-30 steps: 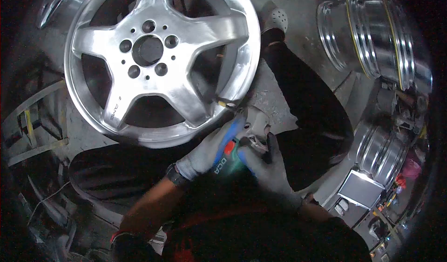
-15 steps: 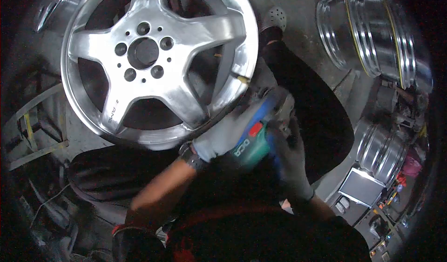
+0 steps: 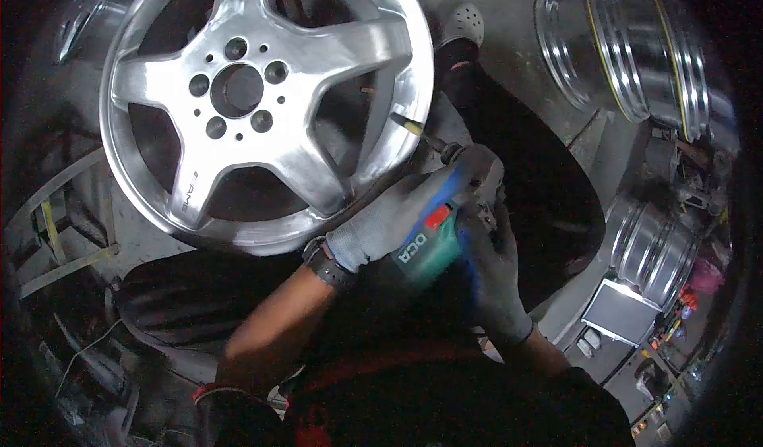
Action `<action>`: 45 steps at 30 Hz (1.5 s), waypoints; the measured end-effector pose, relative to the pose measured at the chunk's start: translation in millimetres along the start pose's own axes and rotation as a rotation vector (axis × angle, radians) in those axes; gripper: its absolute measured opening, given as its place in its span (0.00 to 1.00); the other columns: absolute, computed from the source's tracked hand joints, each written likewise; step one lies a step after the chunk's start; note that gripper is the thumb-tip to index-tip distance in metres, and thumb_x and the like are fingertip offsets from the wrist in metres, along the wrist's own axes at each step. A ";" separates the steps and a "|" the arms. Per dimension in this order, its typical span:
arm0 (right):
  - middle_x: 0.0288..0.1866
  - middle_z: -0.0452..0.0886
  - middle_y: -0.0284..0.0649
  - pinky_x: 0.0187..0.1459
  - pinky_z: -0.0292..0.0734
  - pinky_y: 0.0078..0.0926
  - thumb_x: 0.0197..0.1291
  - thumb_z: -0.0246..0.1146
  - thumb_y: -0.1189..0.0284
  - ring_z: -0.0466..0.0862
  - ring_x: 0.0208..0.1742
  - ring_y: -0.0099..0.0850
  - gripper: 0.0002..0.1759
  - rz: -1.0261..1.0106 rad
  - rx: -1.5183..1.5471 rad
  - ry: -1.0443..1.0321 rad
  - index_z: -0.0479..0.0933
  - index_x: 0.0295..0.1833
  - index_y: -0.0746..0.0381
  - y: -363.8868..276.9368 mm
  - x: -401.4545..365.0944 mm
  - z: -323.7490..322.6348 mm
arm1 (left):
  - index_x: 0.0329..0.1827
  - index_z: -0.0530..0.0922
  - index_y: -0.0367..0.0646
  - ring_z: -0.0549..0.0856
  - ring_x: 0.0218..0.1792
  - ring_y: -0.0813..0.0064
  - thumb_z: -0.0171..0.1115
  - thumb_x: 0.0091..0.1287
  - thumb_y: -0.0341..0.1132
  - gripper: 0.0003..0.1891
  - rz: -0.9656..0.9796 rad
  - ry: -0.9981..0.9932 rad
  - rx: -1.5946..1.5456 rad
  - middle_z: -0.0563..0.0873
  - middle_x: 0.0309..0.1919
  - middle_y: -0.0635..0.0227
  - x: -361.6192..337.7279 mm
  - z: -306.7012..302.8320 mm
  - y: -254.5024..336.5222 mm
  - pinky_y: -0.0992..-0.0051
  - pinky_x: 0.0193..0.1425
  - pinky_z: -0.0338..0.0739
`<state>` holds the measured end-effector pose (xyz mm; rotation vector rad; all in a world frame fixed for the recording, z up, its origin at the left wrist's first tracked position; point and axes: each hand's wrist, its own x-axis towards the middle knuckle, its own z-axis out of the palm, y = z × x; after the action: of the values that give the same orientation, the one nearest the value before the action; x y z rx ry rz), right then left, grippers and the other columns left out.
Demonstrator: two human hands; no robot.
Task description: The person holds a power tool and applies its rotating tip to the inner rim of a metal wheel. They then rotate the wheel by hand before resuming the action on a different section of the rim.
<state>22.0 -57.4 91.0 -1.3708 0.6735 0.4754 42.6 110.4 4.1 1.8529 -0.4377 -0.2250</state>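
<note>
The wheel [image 3: 290,157] lies left of the grinder [image 3: 433,244], with spare rims [image 3: 636,50] far right.

Wheel-repair workshop, dimly lit. A bare silver five-spoke alloy wheel [image 3: 262,105] is taking up the upper left, over a dusty grey concrete floor [image 3: 517,26]. Polished bare-metal wheel rims [image 3: 636,50] are lying on their sides at upper right, and another shiny metal rim [image 3: 656,248] is sitting below them. A green handheld power grinder marked DCA [image 3: 429,248] is pointing its bit at the wheel's edge. Small colourful clutter is lying around a lit white panel [image 3: 616,313] at lower right.
</note>
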 end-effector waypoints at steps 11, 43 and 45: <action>0.58 0.76 0.40 0.61 0.76 0.29 0.65 0.67 0.75 0.78 0.59 0.27 0.33 0.126 -0.052 -0.129 0.60 0.72 0.65 39.2 -35.3 -0.1 | 0.77 0.63 0.43 0.79 0.62 0.50 0.54 0.74 0.30 0.28 -0.335 -0.101 -0.460 0.77 0.60 0.44 -72.4 24.9 -11.0 0.60 0.68 0.72; 0.57 0.77 0.43 0.59 0.77 0.28 0.63 0.69 0.77 0.80 0.58 0.29 0.34 0.063 -0.185 -0.101 0.60 0.70 0.66 13.6 -23.4 22.7 | 0.78 0.62 0.41 0.74 0.70 0.51 0.55 0.73 0.30 0.29 -0.227 -0.028 -0.244 0.73 0.70 0.44 -68.0 20.0 -17.8 0.63 0.76 0.66; 0.58 0.77 0.43 0.60 0.77 0.27 0.63 0.69 0.77 0.80 0.58 0.29 0.34 0.044 -0.136 -0.103 0.59 0.70 0.66 11.6 -23.4 25.3 | 0.78 0.62 0.41 0.74 0.70 0.51 0.55 0.73 0.30 0.30 -0.228 0.004 -0.315 0.73 0.70 0.45 -65.4 18.9 -13.7 0.62 0.75 0.67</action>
<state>1.2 -29.0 100.1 -1.4512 0.5971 0.6324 -21.5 124.1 -19.0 1.5904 -0.1749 -0.4202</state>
